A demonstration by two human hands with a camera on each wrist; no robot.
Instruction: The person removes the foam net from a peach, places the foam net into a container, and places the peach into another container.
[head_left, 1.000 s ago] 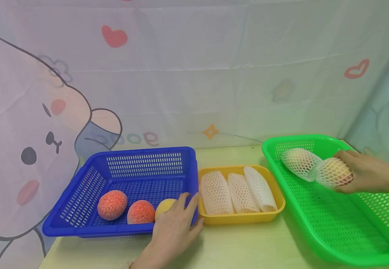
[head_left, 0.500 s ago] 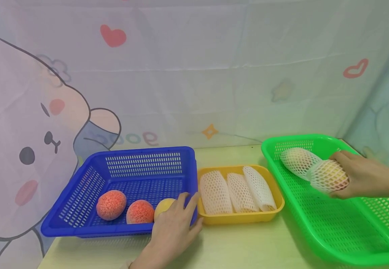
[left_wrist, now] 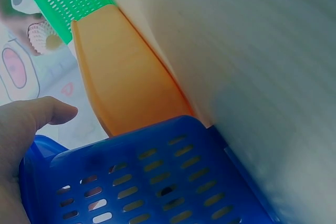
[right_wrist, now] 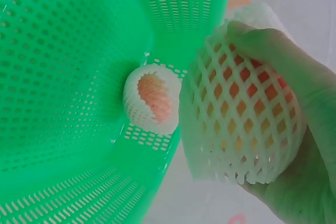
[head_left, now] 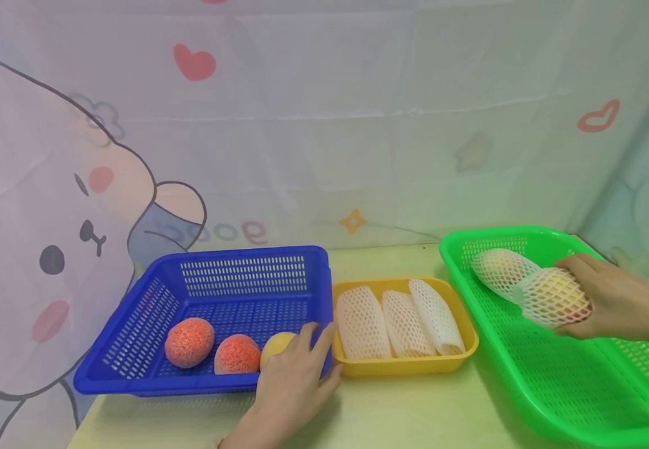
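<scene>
My right hand (head_left: 610, 299) holds a peach in a white foam net sleeve (head_left: 557, 298) over the green basket (head_left: 571, 386). Yellow and red skin shows through the mesh in the right wrist view. Behind it, another sleeved peach (head_left: 504, 271) lies in the basket's far left corner. At the front right corner of the blue basket (head_left: 245, 259), my left hand (head_left: 290, 380) rests with its fingers over the rim. Partly hidden under that hand is a yellow fruit (head_left: 275, 345). Two red, speckled peaches (head_left: 189, 343) lie to its left.
Between the baskets stands a yellow tray (head_left: 408, 368) with several white foam net sleeves (head_left: 362, 324) lying flat in it. All stand on a pale wooden table (head_left: 403, 411). A printed cloth (head_left: 324, 143) hangs behind as a backdrop.
My right hand has lowered slightly toward the front with the sleeved peach in it. The left hand stays at the blue basket's corner; the head view has shifted a little.
</scene>
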